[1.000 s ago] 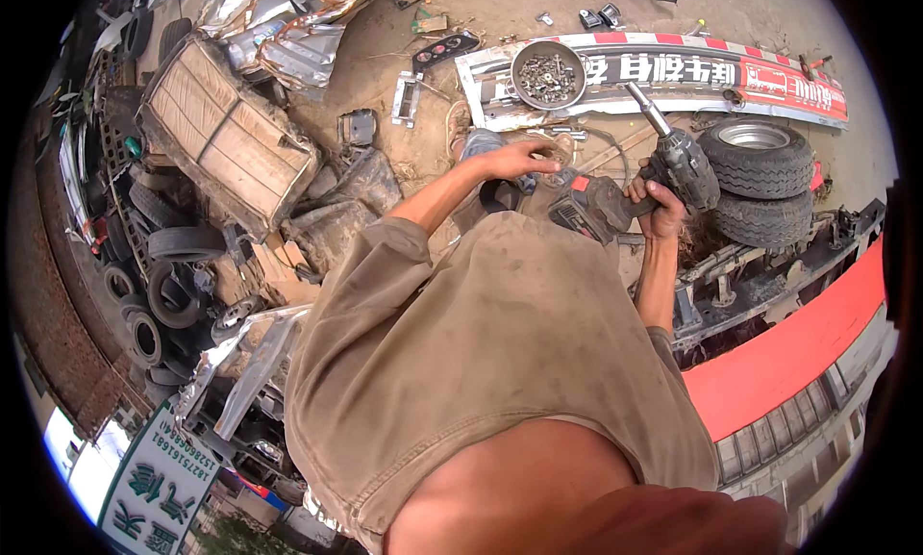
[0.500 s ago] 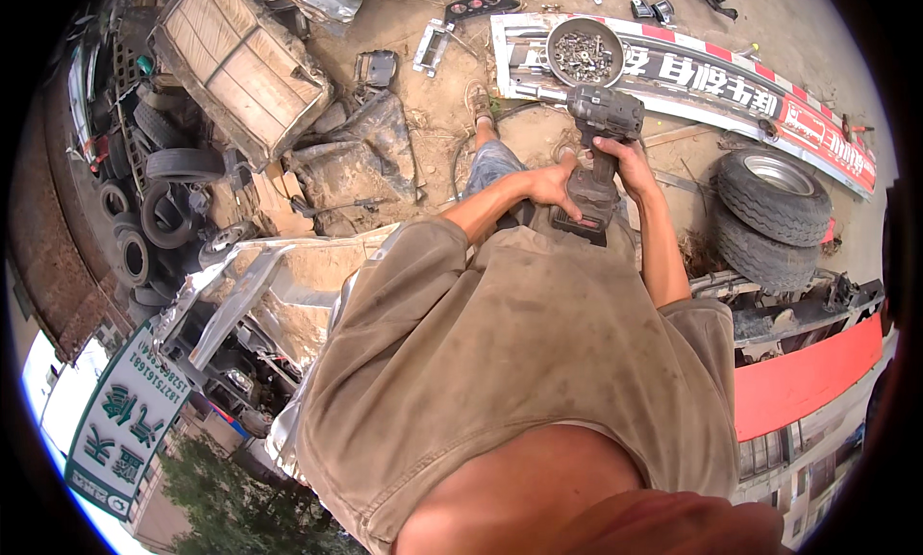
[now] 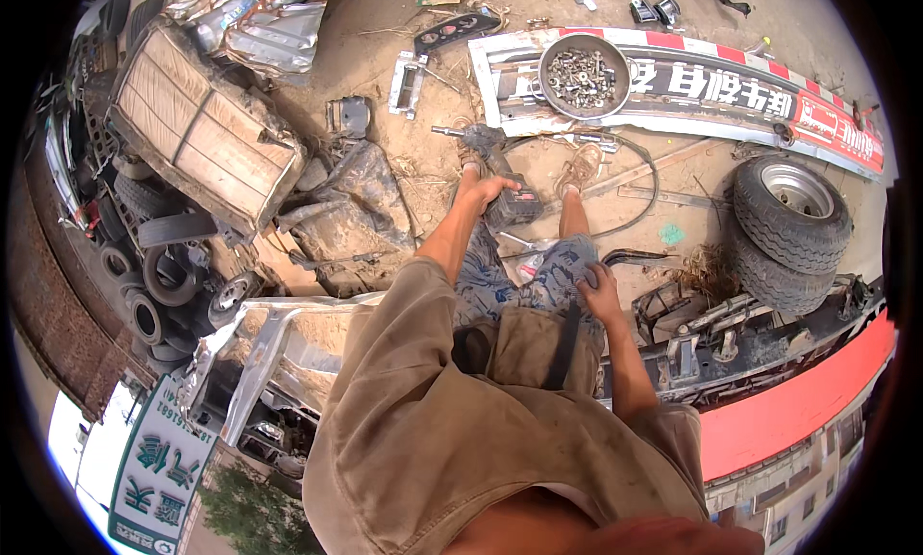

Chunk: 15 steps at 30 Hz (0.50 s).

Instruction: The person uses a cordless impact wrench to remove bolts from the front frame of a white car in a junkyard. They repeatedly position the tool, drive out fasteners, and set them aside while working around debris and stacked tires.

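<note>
My left hand [image 3: 487,191] is wrapped round the grip of a dark cordless impact wrench [image 3: 500,156]. The wrench's socket end points to the far left, and its battery block sits on the near right, above my feet. My right hand [image 3: 600,293] rests against the leg of my blue patterned shorts [image 3: 565,266], fingers bent and apart, with no tool in it. A dark strap [image 3: 564,348] hangs just below that hand. Beyond the wrench, a round metal pan [image 3: 623,79] full of bolts and nuts [image 3: 582,77] stands on a long lettered panel [image 3: 711,86].
A black hose [image 3: 657,185] loops on the dirt beside my right foot. Two stacked wheels [image 3: 793,218] stand at right, near a dark metal frame [image 3: 711,353]. Leftward lie a wooden-slatted panel [image 3: 207,122], crumpled sheet [image 3: 361,194] and several old tyres [image 3: 168,271].
My right hand has left the wrench and dropped to my shorts. My left hand now holds the wrench alone, farther left, its socket end turned left. My view has shifted, showing both feet.
</note>
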Motion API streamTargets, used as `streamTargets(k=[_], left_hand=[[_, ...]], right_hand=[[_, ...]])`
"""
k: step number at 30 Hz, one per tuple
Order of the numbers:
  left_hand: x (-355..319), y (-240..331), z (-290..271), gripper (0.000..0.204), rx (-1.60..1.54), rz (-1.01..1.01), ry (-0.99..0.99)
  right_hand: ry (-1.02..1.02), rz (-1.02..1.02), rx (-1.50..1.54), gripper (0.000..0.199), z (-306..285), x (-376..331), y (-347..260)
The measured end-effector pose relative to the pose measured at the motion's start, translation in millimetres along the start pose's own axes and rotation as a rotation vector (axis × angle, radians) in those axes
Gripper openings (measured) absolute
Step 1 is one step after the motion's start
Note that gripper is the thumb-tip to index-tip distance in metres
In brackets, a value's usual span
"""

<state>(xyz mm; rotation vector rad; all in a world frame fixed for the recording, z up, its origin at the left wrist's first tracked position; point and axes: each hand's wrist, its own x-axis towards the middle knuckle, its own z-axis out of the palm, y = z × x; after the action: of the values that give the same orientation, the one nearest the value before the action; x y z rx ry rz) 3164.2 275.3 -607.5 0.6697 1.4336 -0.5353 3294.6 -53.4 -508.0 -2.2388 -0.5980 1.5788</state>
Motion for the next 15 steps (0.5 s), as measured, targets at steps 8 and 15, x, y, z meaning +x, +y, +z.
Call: streamTargets(k=[8, 15], left_hand=[[220, 48, -46, 0.059, 0.670, -0.120, 0.321], [276, 106, -5, 0.085, 0.976, -0.066, 0.744]], right_hand=[[0.115, 0.242, -0.062, 0.056, 61, 47, 4], [0.161, 0.306, -0.095, 0.044, 53, 72, 16]])
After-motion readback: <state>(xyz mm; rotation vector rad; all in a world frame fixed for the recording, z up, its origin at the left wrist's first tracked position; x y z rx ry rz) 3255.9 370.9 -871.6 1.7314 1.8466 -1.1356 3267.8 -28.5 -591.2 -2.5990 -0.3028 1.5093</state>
